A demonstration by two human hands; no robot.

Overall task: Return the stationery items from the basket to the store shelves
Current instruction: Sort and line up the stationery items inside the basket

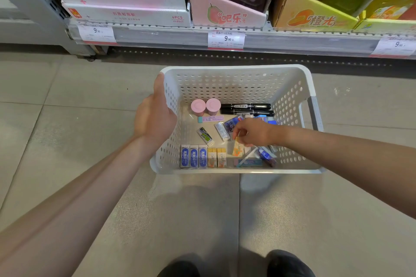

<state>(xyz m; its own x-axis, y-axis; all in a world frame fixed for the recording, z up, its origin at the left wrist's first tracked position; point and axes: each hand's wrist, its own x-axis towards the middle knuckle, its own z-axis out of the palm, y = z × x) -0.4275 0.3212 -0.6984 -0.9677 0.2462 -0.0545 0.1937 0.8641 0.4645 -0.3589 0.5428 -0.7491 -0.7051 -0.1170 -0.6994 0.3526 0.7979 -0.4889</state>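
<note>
Head view: left hand (pixel 155 117) grips the white basket (pixel 311 87) rim to steady it. Right hand (pixel 252 132) pinches a yellow-orange eraser (pixel 238 148) on the basket floor. Best lift it straight up, clear of the neighbouring erasers, before turning to the shelf (pixel 225 38).

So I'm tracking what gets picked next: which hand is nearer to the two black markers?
The right hand, reaching into the basket, just in front of the black markers. The left hand grips the basket's left rim, farther away.
</note>
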